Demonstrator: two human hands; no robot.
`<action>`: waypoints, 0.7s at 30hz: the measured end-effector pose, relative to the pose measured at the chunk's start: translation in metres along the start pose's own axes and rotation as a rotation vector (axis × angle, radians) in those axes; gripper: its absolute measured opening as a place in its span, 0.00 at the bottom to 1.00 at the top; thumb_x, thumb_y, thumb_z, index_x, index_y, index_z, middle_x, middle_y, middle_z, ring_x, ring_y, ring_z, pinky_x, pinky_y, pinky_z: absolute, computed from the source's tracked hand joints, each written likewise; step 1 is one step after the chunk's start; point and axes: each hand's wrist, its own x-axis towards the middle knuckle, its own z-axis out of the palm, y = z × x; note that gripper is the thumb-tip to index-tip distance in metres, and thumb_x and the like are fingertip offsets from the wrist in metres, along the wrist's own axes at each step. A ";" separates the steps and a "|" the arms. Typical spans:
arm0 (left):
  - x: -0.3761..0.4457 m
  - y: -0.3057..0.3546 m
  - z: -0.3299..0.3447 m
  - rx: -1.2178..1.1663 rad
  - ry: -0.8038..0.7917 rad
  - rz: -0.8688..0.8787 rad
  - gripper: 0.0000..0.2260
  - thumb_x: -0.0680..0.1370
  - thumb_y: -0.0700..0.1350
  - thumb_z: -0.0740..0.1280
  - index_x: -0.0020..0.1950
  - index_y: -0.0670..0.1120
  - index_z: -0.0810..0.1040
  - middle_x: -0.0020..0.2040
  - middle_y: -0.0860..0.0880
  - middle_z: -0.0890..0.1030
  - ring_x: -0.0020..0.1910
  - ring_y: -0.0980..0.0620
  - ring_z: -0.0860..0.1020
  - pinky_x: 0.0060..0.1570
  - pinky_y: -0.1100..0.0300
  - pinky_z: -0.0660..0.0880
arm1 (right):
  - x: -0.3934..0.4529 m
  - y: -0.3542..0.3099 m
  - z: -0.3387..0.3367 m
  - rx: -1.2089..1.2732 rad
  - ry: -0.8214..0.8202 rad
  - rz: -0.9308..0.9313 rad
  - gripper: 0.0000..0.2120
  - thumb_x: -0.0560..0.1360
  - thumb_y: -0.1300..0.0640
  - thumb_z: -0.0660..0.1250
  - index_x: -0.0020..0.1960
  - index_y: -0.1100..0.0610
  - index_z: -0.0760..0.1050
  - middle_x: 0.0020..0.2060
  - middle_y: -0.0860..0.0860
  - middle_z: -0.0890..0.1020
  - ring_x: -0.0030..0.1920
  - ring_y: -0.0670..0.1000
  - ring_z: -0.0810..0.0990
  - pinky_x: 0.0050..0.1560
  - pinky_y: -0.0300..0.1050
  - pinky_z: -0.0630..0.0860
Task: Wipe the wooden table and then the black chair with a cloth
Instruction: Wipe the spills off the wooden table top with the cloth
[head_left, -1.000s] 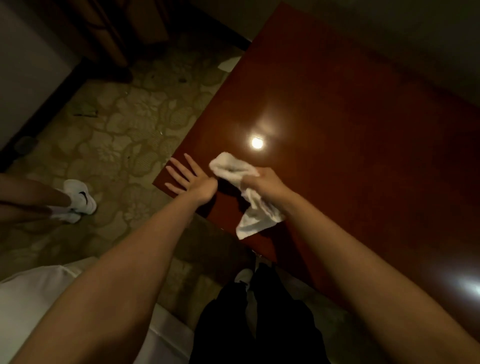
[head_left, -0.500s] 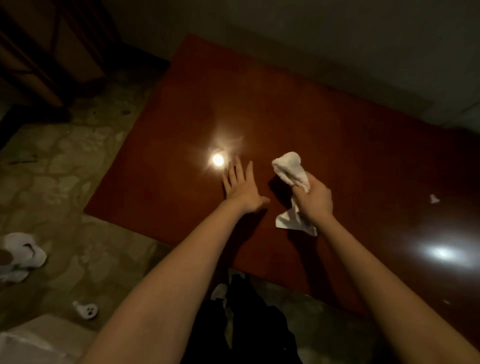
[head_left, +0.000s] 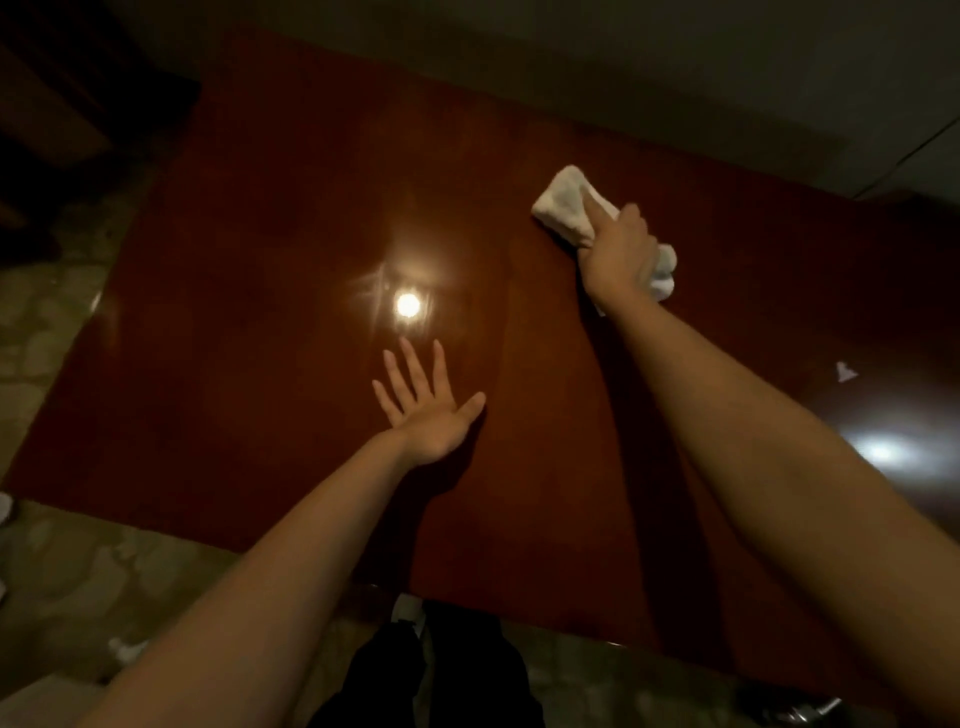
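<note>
1. Since half a second ago, my right hand (head_left: 615, 249) is carrying the white cloth (head_left: 569, 205) away from the middle of the wooden table (head_left: 260, 389) and out toward its far side, near the wall.
2. Meanwhile my left hand (head_left: 423, 413) is sitting nearer to me than before, just below the round glare of a ceiling lamp (head_left: 408, 305) reflected in the polished top.
3. Fingers of my right hand are curling tightly round the bunched cloth, with one rolled end sticking out ahead of the knuckles and a looser end trailing behind the wrist.
4. Fingers of my left hand are lying straight and spread, palm down on the wood, holding nothing and seemingly bracing me.
5. Judging from this, I am stretching the wiping stroke to the far part of the table, so the table step seems well under way but not finished.
6. Off to my right, a small white scrap (head_left: 845, 372) is lying on the table, well apart from the cloth; I cannot tell what it is.
7. No black chair is showing that I can be sure of, so that step is not yet begun.
8. No containers are appearing anywhere in view; a patterned floor (head_left: 52, 561) is running along the left and near edges of the table.
</note>
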 end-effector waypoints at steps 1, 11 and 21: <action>0.000 0.000 0.000 -0.008 0.002 0.000 0.35 0.79 0.63 0.47 0.70 0.50 0.24 0.64 0.43 0.18 0.62 0.43 0.19 0.62 0.45 0.24 | -0.003 -0.001 0.004 -0.029 -0.002 -0.047 0.25 0.78 0.57 0.60 0.73 0.44 0.60 0.64 0.59 0.69 0.61 0.60 0.70 0.61 0.55 0.68; -0.021 -0.012 0.029 -0.270 0.347 0.147 0.28 0.82 0.53 0.50 0.76 0.47 0.41 0.76 0.46 0.36 0.73 0.49 0.31 0.68 0.50 0.29 | -0.156 0.000 0.041 0.035 -0.057 -0.377 0.25 0.74 0.57 0.63 0.70 0.44 0.67 0.55 0.59 0.75 0.54 0.62 0.73 0.50 0.52 0.67; -0.132 -0.042 0.138 -0.097 0.281 0.296 0.25 0.83 0.47 0.51 0.77 0.48 0.43 0.77 0.49 0.45 0.75 0.52 0.40 0.70 0.53 0.34 | -0.351 0.047 0.044 0.074 -0.221 -0.307 0.25 0.76 0.53 0.62 0.71 0.40 0.62 0.53 0.54 0.74 0.51 0.55 0.74 0.41 0.45 0.64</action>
